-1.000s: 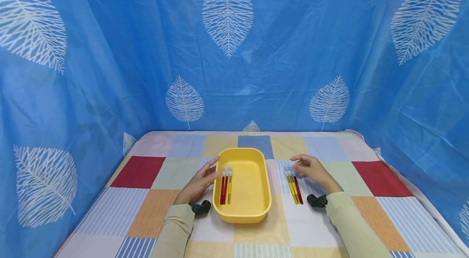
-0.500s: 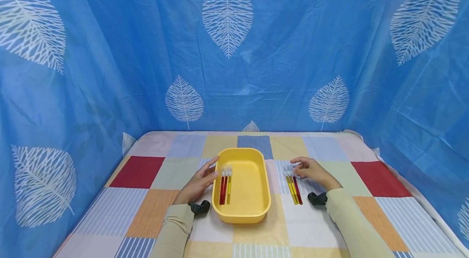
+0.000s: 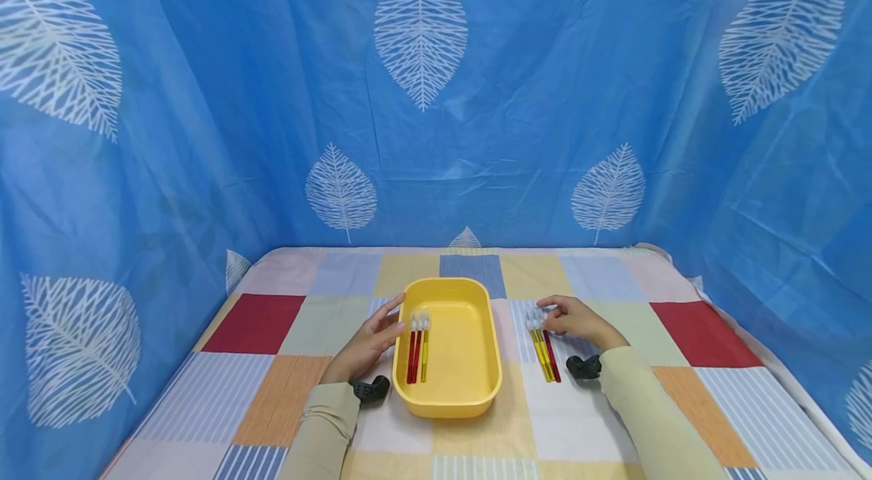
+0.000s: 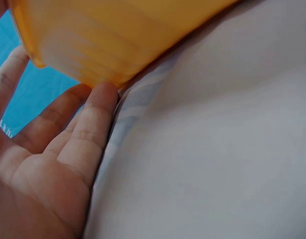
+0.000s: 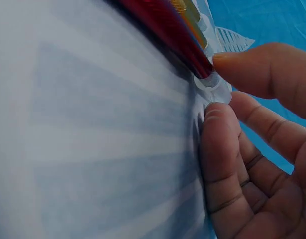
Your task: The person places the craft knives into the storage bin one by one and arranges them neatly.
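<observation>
Left hand (image 3: pixel 363 350), fingers extended, against left edge of yellow tray (image 3: pixel 465 359); three pens (image 3: pixel 416 355) inside along it. Right hand (image 3: pixel 579 322), fingers bent, at red pen (image 5: pixel 180 40) beside two yellow pens (image 3: pixel 541 359), off tray's right edge; can't tell if gripping.

Yellow tray (image 3: pixel 462 355): one. Patchwork surface (image 3: pixel 572 419): one. Inside tray, three pale-tipped sticks: two red sticks (image 3: pixel 410 366), one yellow stick (image 3: pixel 424 368). Outside, three more I can make out: two outer yellow sticks (image 3: pixel 542 360), one outer red stick (image 3: pixel 553 363); tips partly covered, so count probable. Black wrist devices (image 3: pixel 372 390): two. Sleeves (image 3: pixel 322 427): two.
</observation>
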Demonstrator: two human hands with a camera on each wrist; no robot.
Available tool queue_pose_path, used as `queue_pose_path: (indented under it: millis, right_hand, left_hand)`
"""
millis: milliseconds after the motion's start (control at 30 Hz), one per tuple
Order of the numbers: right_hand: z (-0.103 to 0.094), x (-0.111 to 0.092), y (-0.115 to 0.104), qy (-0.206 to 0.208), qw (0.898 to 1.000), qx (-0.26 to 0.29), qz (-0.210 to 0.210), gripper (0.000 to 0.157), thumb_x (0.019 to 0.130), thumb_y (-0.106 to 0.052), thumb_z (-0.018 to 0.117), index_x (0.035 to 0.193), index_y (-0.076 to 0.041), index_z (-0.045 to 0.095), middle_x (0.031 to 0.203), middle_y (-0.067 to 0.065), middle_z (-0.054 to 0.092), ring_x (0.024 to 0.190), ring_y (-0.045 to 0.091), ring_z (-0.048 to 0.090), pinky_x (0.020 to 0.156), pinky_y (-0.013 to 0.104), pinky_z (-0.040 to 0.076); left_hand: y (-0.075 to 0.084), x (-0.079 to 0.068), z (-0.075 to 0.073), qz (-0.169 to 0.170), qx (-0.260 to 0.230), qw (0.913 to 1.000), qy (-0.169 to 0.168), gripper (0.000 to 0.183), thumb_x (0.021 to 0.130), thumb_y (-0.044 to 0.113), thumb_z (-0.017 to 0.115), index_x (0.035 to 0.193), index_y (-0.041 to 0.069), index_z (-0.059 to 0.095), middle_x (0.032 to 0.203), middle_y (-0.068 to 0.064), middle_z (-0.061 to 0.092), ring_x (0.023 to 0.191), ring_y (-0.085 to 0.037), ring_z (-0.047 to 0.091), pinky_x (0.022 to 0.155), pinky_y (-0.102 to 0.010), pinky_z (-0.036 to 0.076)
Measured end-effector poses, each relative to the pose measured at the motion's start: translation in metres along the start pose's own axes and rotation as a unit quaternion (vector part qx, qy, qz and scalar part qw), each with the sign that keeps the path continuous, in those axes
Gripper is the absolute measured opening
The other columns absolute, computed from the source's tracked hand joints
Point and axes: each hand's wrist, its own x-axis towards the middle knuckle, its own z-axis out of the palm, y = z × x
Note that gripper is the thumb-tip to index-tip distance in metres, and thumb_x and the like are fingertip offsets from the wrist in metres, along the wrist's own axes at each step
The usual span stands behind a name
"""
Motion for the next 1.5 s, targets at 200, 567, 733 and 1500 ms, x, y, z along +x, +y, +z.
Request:
queue_pose_path:
  millis: [200,567,733,1500]
  right_hand:
    - [0.002,0.003,-0.001,-0.003,0.999,-0.016,0.032,0.048,0.096,-0.003,0.073,0.14,0.012,0.059,0.083,0.005,0.055,0.074,0.02,0.052,0.071,0.033,0.043]
    - [-0.001,0.006,-0.002,-0.004,1.0,-0.013,0.027,0.043,0.096,-0.002,0.073,0.135,0.011,0.062,0.083,0.005,0.056,0.072,0.02,0.052,0.069,0.032,0.044]
    - [-0.001,0.005,0.001,0.0,1.0,-0.006,0.019,0.042,0.096,-0.001,0.071,0.135,0.011,0.061,0.089,0.006,0.061,0.076,0.02,0.055,0.072,0.032,0.047]
    - [-0.003,-0.006,-0.01,0.014,0.999,0.03,-0.012,0.043,0.099,0.003,0.066,0.14,0.011,0.057,0.106,0.015,0.059,0.084,0.022,0.066,0.074,0.034,0.062]
  left_hand:
    - [-0.001,-0.002,-0.001,0.003,0.0,1.0,-0.007,0.07,0.114,0.014,0.055,0.174,0.011,0.02,0.173,-0.03,0.025,0.158,-0.048,0.031,0.127,-0.059,0.031]
    - [0.0,0.0,-0.001,0.007,0.004,1.0,-0.004,0.07,0.114,0.015,0.056,0.174,0.011,0.021,0.173,-0.03,0.027,0.158,-0.048,0.033,0.127,-0.059,0.032]
    - [0.0,0.0,-0.001,0.01,0.008,0.9999,-0.007,0.071,0.114,0.016,0.056,0.175,0.011,0.02,0.174,-0.029,0.026,0.158,-0.048,0.032,0.127,-0.058,0.032]
    - [-0.003,0.001,-0.003,0.013,-0.001,0.9998,-0.013,0.071,0.114,0.016,0.055,0.175,0.011,0.019,0.173,-0.03,0.026,0.158,-0.048,0.032,0.128,-0.058,0.031]
